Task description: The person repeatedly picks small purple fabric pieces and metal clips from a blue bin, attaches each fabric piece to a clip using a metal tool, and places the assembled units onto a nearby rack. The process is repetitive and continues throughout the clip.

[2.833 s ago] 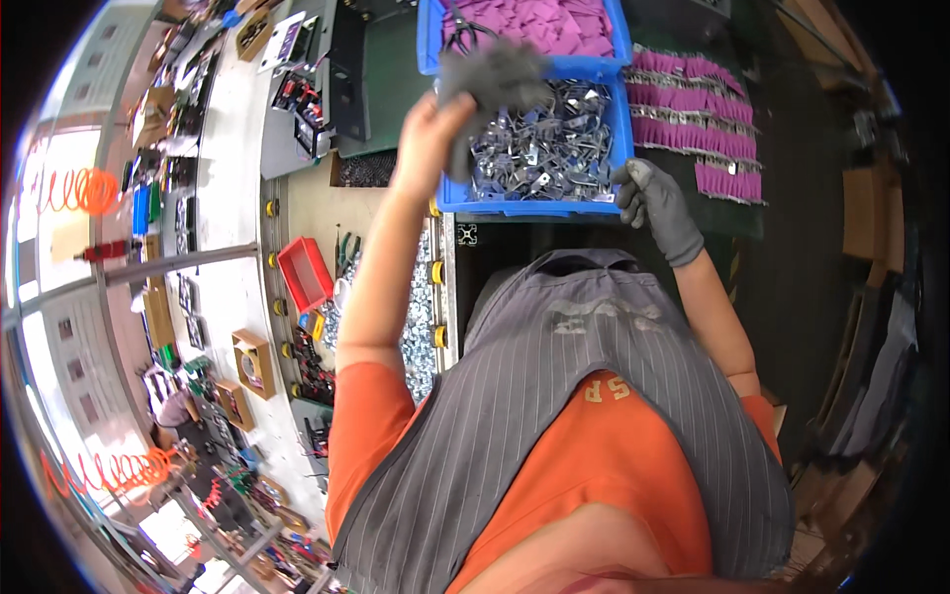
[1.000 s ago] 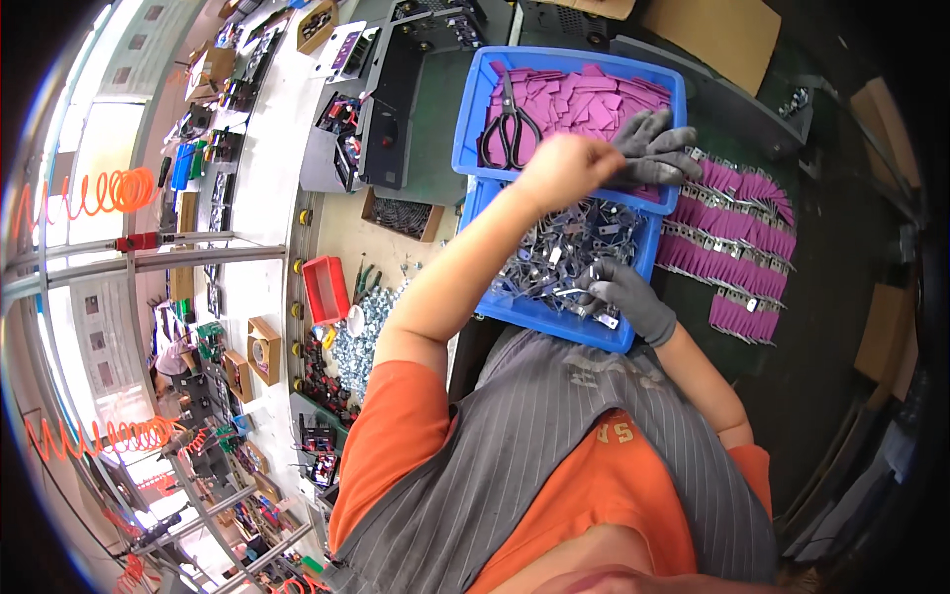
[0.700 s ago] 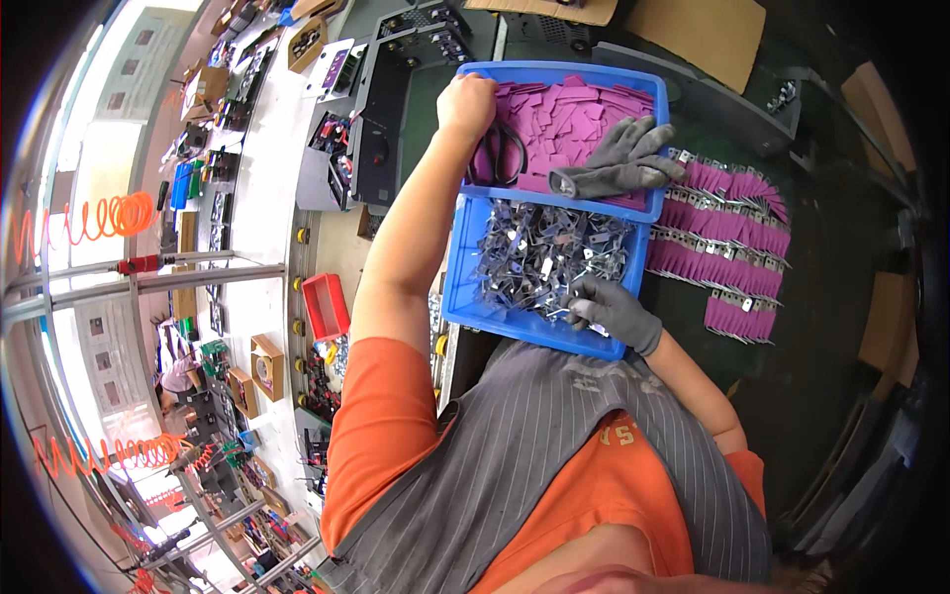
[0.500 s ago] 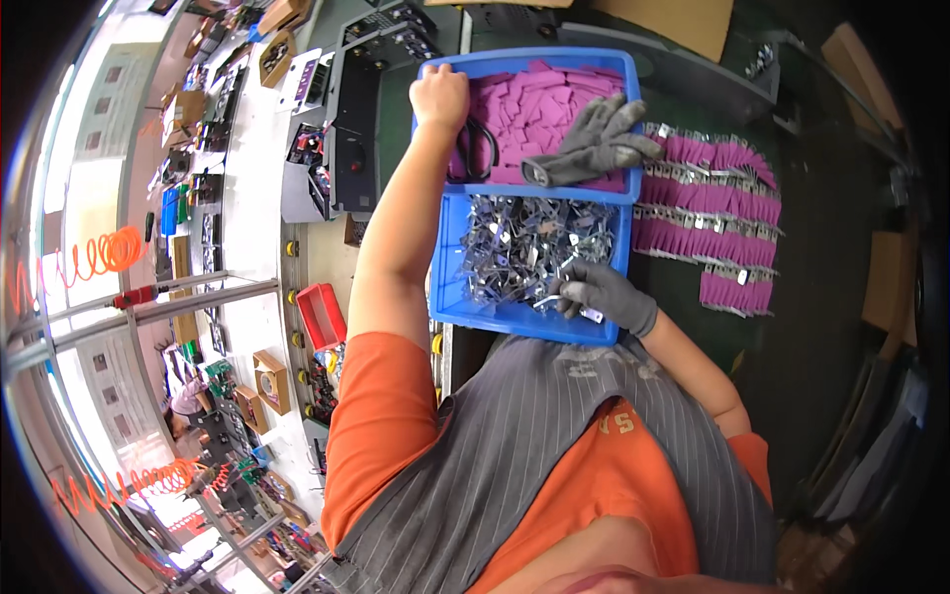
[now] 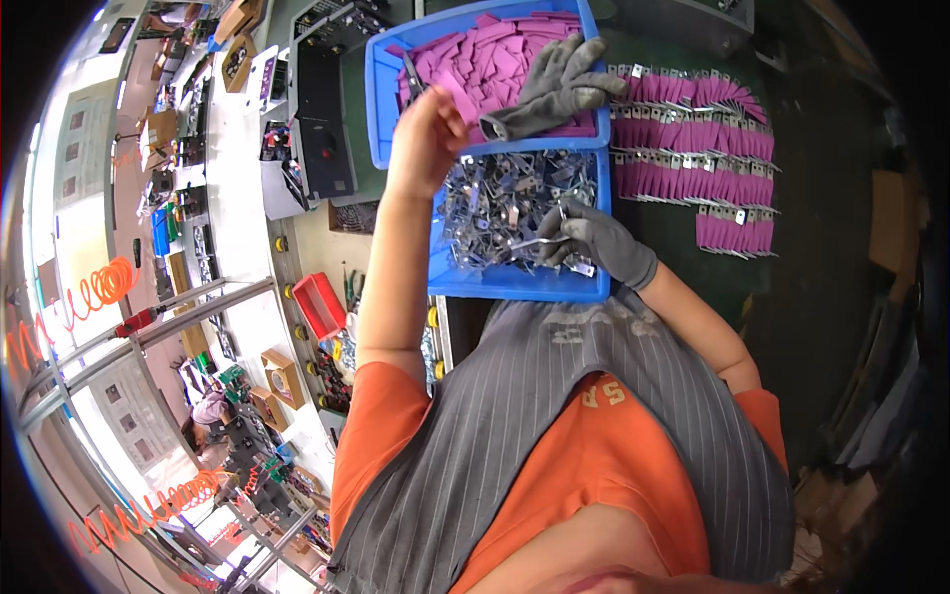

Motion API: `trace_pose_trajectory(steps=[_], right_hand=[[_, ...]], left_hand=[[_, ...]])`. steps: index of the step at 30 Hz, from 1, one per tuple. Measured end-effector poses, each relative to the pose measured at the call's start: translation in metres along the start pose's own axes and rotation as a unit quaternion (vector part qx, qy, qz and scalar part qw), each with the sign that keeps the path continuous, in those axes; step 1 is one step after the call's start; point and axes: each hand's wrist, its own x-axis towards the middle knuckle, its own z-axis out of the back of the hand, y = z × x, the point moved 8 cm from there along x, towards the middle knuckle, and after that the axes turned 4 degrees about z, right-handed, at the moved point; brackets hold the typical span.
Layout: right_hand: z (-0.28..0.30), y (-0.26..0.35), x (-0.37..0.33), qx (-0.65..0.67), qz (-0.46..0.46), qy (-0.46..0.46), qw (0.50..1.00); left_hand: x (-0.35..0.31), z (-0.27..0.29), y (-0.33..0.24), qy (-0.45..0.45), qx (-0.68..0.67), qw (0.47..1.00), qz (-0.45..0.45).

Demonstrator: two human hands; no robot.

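My bare left hand [image 5: 427, 139] is closed over the front left of the upper blue bin [image 5: 384, 104], with a flat pink strip [image 5: 456, 96] sticking up from its fingers. Many loose pink strips [image 5: 505, 49] fill that bin. A grey glove [image 5: 554, 94] lies across them, and a black-handled tool [image 5: 411, 74] leans at the left, partly hidden. Over the right side of the lower blue bin [image 5: 515, 286], my gloved right hand [image 5: 604, 243] pinches a thin silvery metal piece [image 5: 537, 242]. Loose metal pieces [image 5: 495, 203] are heaped below it.
Rows of metal pieces with pink sleeves [image 5: 693, 148] lie on the dark green surface right of the bins. A red bin [image 5: 319, 306] and dark equipment [image 5: 322, 129] stand to the left. Orange coiled hoses [image 5: 109, 282] hang farther left.
My left hand has left the upper bin's far left rim and come nearer, now with a pink strip. My right hand stays over the metal pieces. The whole view has shifted.
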Motion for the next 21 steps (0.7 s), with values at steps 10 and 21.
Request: trace_pose_trajectory(steps=[10, 21], right_hand=[[0.027, 0.076, -0.063, -0.036, 0.172, -0.069, 0.982], [0.001, 0.124, -0.118, 0.017, 0.231, -0.047, 0.972]], left_hand=[[-0.094, -0.061, 0.104, 0.163, -0.175, 0.954, 0.182], [-0.123, -0.12, 0.11, 0.219, 0.091, 0.959, 0.157]])
